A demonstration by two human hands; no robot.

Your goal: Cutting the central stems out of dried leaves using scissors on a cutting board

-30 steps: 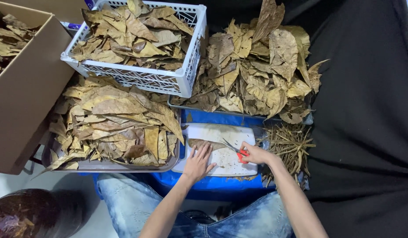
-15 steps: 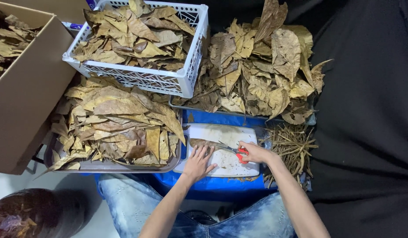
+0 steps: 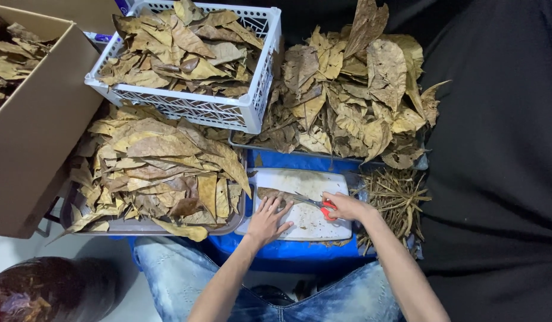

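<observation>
My left hand [image 3: 267,221] rests flat, fingers spread, on a white cutting board [image 3: 321,182], holding down a dry brown leaf [image 3: 275,194]. My right hand [image 3: 346,207] grips red-handled scissors [image 3: 315,203] whose blades point left toward the leaf's end. The board lies on a blue surface [image 3: 291,248] over my lap.
A grey tray [image 3: 139,226] piled with dry leaves sits left of the board. A white plastic basket [image 3: 216,110] of leaves stands behind it. A loose leaf heap [image 3: 353,101] lies at back right, cut stems [image 3: 395,200] at right, and a cardboard box [image 3: 31,149] at left.
The leaf on the board has shifted slightly and the scissors have closed in on it. Both hands stay over the board.
</observation>
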